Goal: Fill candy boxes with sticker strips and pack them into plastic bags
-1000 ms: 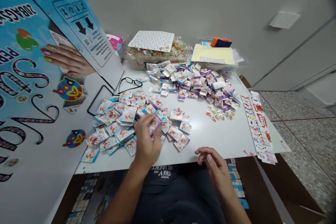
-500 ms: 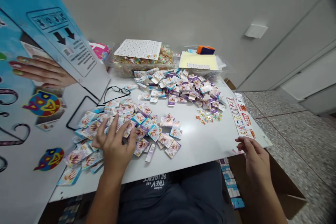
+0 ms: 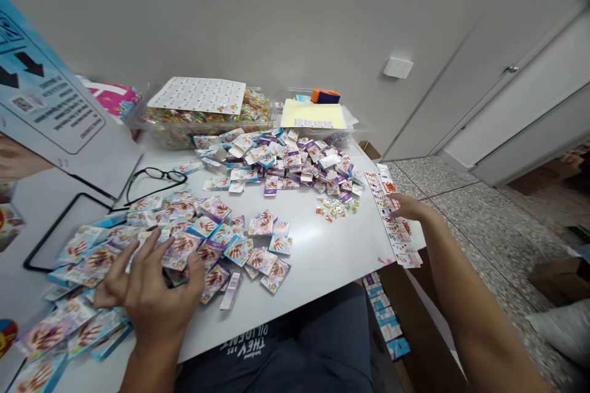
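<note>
On the left of the table, my left hand [image 3: 150, 285] rests over a pile of small, flat cardboard boxes [image 3: 214, 209] printed with hands. Its fingers are spread and bent a little, and it grips none of the boxes. At the table's right edge, my right hand [image 3: 408, 206] reaches over long printed sticker sheets [image 3: 394, 230]. Its fingers stretch onto them, and the thumb is hidden. The near end of the sheets hangs past the table edge. Small shiny packets [image 3: 338, 207] lie in a little heap left of the sheets.
Opened small boxes [image 3: 295, 163] are heaped at the back, before a clear tub of packets [image 3: 184, 132] and a second tub with yellow paper [image 3: 313, 113]. Eyeglasses [image 3: 161, 175] lie beside a tall display carton [image 3: 69, 110]. Below the table, a cardboard box [image 3: 401, 301] holds rows of boxes.
My view has turned right. My right hand has moved from beside the table's edge onto the sticker sheets, which have slid toward me past the edge. My left hand stays over the pile.
</note>
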Motion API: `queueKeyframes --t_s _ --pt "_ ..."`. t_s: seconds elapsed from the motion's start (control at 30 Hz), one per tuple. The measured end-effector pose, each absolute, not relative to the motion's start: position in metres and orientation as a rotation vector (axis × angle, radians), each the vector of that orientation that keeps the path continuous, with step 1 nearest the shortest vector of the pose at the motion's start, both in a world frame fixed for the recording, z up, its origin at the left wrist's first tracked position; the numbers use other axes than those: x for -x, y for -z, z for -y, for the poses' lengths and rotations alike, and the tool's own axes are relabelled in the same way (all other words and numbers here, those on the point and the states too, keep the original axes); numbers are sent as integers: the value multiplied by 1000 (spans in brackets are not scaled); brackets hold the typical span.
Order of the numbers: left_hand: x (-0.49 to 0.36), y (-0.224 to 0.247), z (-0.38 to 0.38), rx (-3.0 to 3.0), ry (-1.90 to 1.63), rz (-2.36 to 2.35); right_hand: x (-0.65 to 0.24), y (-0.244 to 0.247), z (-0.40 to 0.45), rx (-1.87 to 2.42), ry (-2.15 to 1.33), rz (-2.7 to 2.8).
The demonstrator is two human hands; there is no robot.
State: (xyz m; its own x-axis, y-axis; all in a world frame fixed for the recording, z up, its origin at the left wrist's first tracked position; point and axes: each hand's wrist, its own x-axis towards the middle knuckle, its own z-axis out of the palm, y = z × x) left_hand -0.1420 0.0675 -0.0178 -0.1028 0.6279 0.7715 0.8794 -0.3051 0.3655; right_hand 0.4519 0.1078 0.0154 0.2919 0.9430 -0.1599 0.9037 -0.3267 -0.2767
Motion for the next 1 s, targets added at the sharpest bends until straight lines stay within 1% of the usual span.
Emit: queueKeyframes --t_s 0.13,0.33,0.57,0.7,0.83,1.0 --pt "137 17 -64 1895 1427 1598 -457 1 -119 2472 -469 1903" --pt "119 13 -54 1924 1570 1448 -462 10 -106 2506 -308 2011" --pt "77 4 -40 2054 1703 1266 -455 12 -101 2499 -242 1975" --pt "57 -2 -25 2202 1743 1187 -450 9 -109 2455 -279 1999" --pt "48 1 -10 2323 1765 1123 -447 6 -113 2445 -320 1992" --pt "44 5 0 2364 1786 1143 -437 3 -109 2424 -251 1863"
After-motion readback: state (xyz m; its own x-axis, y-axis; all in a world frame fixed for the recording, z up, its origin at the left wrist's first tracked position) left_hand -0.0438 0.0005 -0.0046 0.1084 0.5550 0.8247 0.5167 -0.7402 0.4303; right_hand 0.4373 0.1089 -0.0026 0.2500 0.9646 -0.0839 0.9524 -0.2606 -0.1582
